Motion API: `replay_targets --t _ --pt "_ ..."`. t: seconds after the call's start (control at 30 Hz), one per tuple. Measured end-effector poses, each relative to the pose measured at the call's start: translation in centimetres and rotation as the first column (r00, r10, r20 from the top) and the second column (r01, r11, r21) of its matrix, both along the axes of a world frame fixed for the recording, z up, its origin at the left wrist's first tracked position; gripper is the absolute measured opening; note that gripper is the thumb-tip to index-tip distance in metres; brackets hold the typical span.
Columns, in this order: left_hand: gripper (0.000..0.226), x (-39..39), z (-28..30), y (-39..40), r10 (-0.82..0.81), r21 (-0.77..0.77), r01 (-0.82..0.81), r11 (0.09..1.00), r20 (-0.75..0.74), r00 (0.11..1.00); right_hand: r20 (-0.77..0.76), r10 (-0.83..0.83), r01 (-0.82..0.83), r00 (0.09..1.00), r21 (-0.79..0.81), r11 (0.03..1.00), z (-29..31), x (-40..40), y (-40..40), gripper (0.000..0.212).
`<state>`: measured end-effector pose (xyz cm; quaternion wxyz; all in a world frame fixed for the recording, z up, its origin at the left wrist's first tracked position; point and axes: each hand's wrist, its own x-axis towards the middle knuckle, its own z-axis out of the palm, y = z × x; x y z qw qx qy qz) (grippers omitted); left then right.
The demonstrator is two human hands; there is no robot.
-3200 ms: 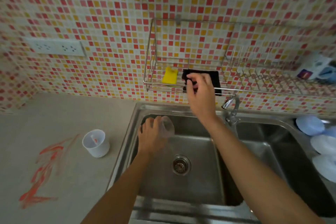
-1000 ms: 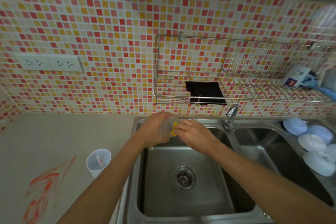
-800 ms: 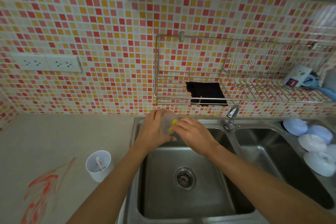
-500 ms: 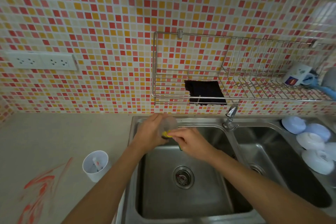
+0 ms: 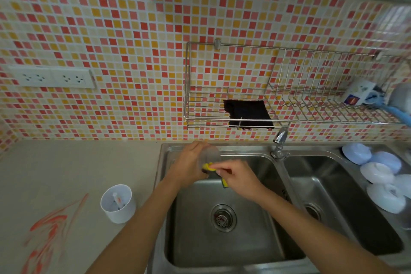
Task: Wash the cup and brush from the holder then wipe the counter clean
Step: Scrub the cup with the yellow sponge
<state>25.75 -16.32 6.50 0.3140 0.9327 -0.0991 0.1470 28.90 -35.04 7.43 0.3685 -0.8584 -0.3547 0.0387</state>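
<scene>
Over the back edge of the left sink basin [image 5: 222, 247], two hands meet around a clear cup.

Left hand [image 5: 189, 168] is curled round the cup [image 5: 210, 154], holding it tilted above the basin just in front of the rim by the wall; right hand [image 5: 239, 177] is pinched shut on a yellow sponge [image 5: 209, 166] with a dark scrubbing side, pressed at the cup's mouth. Below them the basin lies open down to the drain [image 5: 223, 218]. The tap [image 5: 279, 143] stands on the divider to the right, clear of both hands. On the surface [image 5: 66, 167] left of the sink, a white holder [image 5: 117, 203] with the brush [image 5: 117, 200] inside stands near the sink edge, and orange-red smears [image 5: 47, 231] run toward the front corner. A black cloth [image 5: 248, 113] lies in the wall rack [image 5: 289, 104].
</scene>
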Motion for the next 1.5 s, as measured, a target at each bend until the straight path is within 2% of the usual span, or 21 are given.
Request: replay_targets --t 0.03,0.1,0.2,0.33,0.43,0.53,0.63,0.7,0.73,0.8,0.87,0.93,0.97,1.03,1.1,1.17,1.27,1.33,1.4,1.43,1.5 --pt "0.077 -0.1 -0.1 -0.3 -0.01 0.014 0.01 1.0 0.004 1.0 0.114 0.08 -0.071 0.99 -0.076 0.995 0.0 0.4 -0.4 0.029" --pt "0.069 -0.1 -0.1 -0.9 -0.026 0.029 0.025 0.999 0.028 0.999 0.395 0.285 -0.148 0.874 -0.342 0.928 -0.4 2.1 -1.0 0.038" --pt "0.072 0.0 0.8 -1.1 -0.052 0.03 0.053 0.998 -0.025 0.998 0.532 0.431 -0.084 0.729 -0.555 0.828 0.1 3.3 -1.4 0.045" --pt "0.077 0.8 1.9 -0.3 -0.095 0.084 0.11 0.99 -0.163 0.982 0.606 0.432 -0.073 0.667 -0.524 0.848 0.0 2.6 -1.5 0.043" --pt "0.07 1.1 2.0 -0.2 -0.088 -0.065 0.074 0.995 -0.237 0.968 0.649 0.361 -0.039 0.67 -0.454 0.89 -0.2 2.5 -1.4 0.036" --pt "0.067 0.4 1.5 -0.6 -0.018 -0.2 -0.02 0.98 -0.184 0.983 0.709 0.3 -0.016 0.638 -0.378 0.926 -0.1 2.5 -1.3 0.023" --pt "0.098 -0.3 0.3 -1.2 0.134 -0.119 -0.152 0.981 -0.15 0.98 0.763 0.263 0.017 0.59 -0.337 0.941 -0.1 2.3 -1.4 0.03" --pt "0.105 -0.6 -0.1 -1.7 0.229 -0.075 -0.235 0.969 -0.08 0.97 0.771 0.234 0.023 0.592 -0.307 0.951 -0.3 2.0 -1.3 0.03" --pt "0.102 -0.5 -0.1 -1.8 0.262 -0.053 -0.263 0.963 -0.027 0.965 0.751 0.212 0.016 0.625 -0.284 0.959 -0.4 1.8 -1.2 0.028" --pt "0.094 -0.4 0.2 -1.9 0.263 -0.014 -0.263 0.965 0.036 0.964 0.583 0.109 -0.024 0.805 -0.152 0.988 -0.2 0.9 -0.8 0.024" --pt "0.09 -0.3 0.7 -1.6 0.218 0.024 -0.219 0.975 0.044 0.975 0.213 -0.03 0.017 0.977 0.062 0.998 0.6 -0.3 -0.4 0.026" --pt "0.088 -0.3 1.3 -1.3 0.166 0.064 -0.167 0.984 0.012 0.986 -0.057 -0.048 0.055 0.997 0.123 0.991 1.2 -0.8 -0.4 0.027" --pt "0.087 -0.4 1.5 -1.3 0.143 0.078 -0.142 0.987 0.0 0.99 -0.057 -0.014 0.02 0.998 0.095 0.995 1.3 -0.7 -0.5 0.028" --pt "0.085 -0.8 2.2 -1.6 0.097 0.085 -0.097 0.992 -0.001 0.995 0.236 0.146 -0.127 0.961 -0.094 0.987 1.5 0.5 -1.2 0.032" --pt "0.081 -1.0 3.0 -2.2 0.065 0.079 -0.065 0.995 -0.001 0.998 0.577 0.347 -0.132 0.739 -0.382 0.915 2.0 2.3 -1.9 0.043" --pt "0.081 -0.9 3.5 -2.8 0.06 0.056 -0.059 0.997 -0.01 0.998 0.677 0.419 -0.077 0.606 -0.474 0.877 2.9 3.4 -2.5 0.045" --pt "0.083 -0.5 3.8 -3.4 0.06 0.044 -0.059 0.997 -0.03 0.998 0.688 0.349 -0.051 0.636 -0.414 0.909 2.6 3.5 -3.2 0.042" --pt "0.088 -0.1 3.4 -3.5 0.083 0.08 -0.077 0.994 -0.081 0.993 0.529 0.223 -0.073 0.819 -0.289 0.954 1.6 2.3 -3.2 0.034" --pt "0.09 0.2 2.6 -3.4 0.09 0.138 -0.074 0.988 -0.114 0.989 0.11 0.036 -0.023 0.993 -0.115 0.993 1.2 0.7 -2.6 0.027" --pt "0.089 0.4 2.1 -3.3 0.092 0.166 -0.071 0.984 -0.121 0.988 -0.067 -0.017 0.013 0.998 -0.068 0.998 1.1 0.2 -2.3 0.026" --pt "0.087 0.5 1.2 -3.2 0.094 0.184 -0.072 0.98 -0.117 0.989 -0.184 -0.04 0.034 0.982 -0.037 0.999 0.2 0.6 -2.0 0.025"
